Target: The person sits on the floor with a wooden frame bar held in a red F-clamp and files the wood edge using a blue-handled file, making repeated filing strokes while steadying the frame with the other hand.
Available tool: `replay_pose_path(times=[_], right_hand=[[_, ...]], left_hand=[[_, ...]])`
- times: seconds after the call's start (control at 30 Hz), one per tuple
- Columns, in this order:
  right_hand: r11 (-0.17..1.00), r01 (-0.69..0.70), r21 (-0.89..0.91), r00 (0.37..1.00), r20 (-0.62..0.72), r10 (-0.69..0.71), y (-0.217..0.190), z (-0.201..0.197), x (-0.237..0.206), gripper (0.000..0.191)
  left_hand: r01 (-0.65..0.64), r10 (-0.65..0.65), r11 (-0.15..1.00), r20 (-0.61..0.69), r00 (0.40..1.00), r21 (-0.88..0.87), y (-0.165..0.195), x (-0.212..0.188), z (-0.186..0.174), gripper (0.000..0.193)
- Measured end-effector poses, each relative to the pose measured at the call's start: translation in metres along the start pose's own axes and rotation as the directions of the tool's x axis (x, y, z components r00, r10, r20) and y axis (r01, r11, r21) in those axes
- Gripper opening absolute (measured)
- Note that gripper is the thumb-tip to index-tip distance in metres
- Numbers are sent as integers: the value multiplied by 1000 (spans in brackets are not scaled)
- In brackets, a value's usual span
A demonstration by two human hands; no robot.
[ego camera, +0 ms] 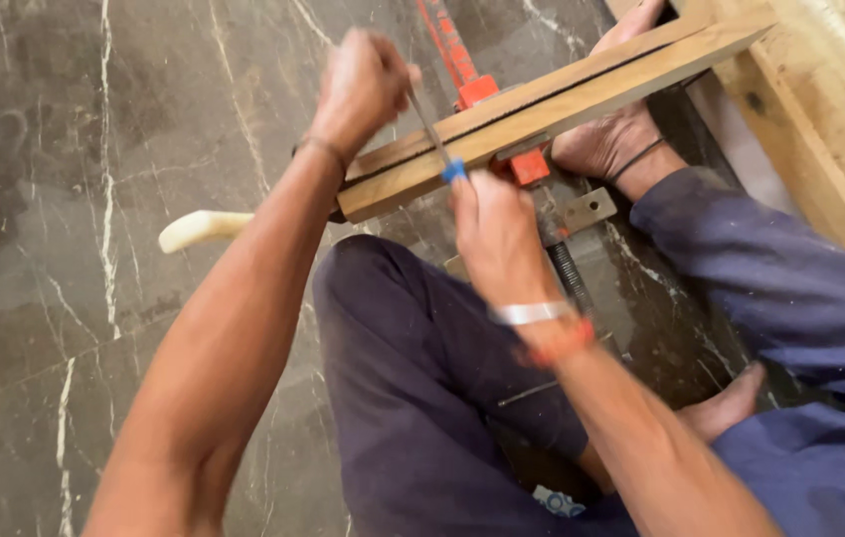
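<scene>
a: nearest the camera, crossed legs in dark trousers (413,398) on the grey marble floor (55,249). bare foot (731,403) tucked at the right.

b: hands?

a: right hand (495,234), white and orange bands at the wrist, fingers pinched together on the blue-tipped end of a thin metal file (434,139). left hand (361,85) beyond it, curled shut round the file's other end. the file slants between them, across the top edge of the wooden piece (542,109).

b: where is the wood?

a: lying diagonally, lower left to upper right, gripped in a red clamp (527,164) just beyond the right hand. the other bare foot (606,139) presses against its far side.

b: anything else?

a: a pale handle (199,229) sticks out left on the floor. light timber (830,109) lies at far right.
</scene>
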State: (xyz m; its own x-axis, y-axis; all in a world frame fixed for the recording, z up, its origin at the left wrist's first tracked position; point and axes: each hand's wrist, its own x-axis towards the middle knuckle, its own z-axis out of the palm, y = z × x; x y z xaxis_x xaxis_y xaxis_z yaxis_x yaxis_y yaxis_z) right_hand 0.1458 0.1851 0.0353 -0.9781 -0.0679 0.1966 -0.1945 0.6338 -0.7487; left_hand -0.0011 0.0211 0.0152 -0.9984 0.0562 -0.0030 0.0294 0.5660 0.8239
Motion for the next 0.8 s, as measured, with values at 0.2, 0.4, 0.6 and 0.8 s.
replay_pose_path(times=[0.2, 0.4, 0.6, 0.8], right_hand=[[998, -59, 18, 998, -25, 59, 10, -11, -57, 27], [998, 48, 41, 998, -34, -47, 23, 18, 5, 30], [997, -68, 19, 998, 8, 68, 4, -12, -42, 31], [994, -100, 40, 995, 7, 100, 9, -4, -24, 33]], left_hand=[[-193, 200, 976, -63, 978, 98, -12, -36, 19, 11], [128, -123, 989, -58, 991, 76, 5, 5, -3, 19], [-177, 189, 971, -63, 980, 158, -3, -34, 13, 20], [-23, 23, 991, 3, 1000, 129, -7, -10, 13, 21]])
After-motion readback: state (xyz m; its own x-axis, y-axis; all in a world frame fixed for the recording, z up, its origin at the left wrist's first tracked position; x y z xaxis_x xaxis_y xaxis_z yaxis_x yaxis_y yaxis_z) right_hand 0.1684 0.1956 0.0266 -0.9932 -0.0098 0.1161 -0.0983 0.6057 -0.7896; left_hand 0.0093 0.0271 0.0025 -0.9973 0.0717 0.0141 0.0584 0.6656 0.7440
